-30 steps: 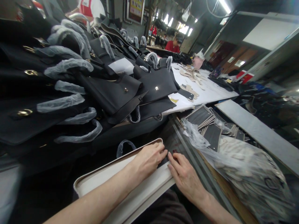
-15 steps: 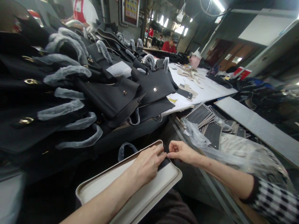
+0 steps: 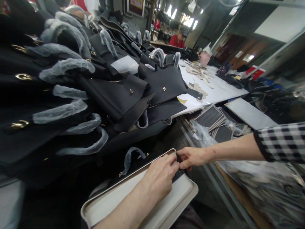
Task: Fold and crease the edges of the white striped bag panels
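Note:
My left hand point(image 3: 160, 178) rests on a pale flat panel point(image 3: 166, 206) with rounded corners that lies on my lap, its fingers curled and pressing a small black strip point(image 3: 179, 159) at the panel's far edge. My right hand point(image 3: 192, 157) comes in from the right on a checked sleeve. It pinches the same black strip, fingertip to fingertip with the left hand. Much of the strip is hidden under the fingers.
A heap of black handbags point(image 3: 114, 95) with handles wrapped in foam covers the bench to the left. A white table point(image 3: 214, 92) with cut pieces stands behind. Stacked dark panels point(image 3: 212, 119) and plastic bags point(image 3: 262, 184) lie on the right. A person in red point(image 3: 177, 39) sits far back.
My right arm has swung out to the right and now reaches in sideways. Its hand went from lying flat to pinching the strip. The view and panel shifted slightly right.

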Action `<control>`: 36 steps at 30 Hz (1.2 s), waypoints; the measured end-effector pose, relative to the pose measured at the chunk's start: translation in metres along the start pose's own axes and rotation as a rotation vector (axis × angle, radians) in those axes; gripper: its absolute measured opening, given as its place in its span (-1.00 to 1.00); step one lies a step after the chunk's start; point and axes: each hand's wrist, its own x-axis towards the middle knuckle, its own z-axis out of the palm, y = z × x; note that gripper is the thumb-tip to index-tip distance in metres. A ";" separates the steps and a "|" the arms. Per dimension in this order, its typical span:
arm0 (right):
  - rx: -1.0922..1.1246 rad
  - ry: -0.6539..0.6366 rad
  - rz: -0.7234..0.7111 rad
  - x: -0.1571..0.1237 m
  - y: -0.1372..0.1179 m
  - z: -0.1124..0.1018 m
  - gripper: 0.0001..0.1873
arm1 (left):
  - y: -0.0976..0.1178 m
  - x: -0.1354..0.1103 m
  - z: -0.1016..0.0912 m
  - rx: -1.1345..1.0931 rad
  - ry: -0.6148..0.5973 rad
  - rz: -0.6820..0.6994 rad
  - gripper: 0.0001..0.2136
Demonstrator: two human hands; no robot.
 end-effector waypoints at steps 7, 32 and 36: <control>0.071 0.073 -0.077 -0.004 0.006 0.011 -0.73 | 0.008 -0.003 -0.004 0.018 0.026 -0.073 -0.75; 0.123 -0.241 -0.266 0.085 0.025 -0.026 -0.11 | 0.004 -0.012 -0.003 0.259 0.399 -0.435 -0.75; 0.019 -0.238 -0.289 0.146 0.018 -0.001 -0.20 | 0.000 -0.010 0.005 0.273 0.436 -0.394 -0.74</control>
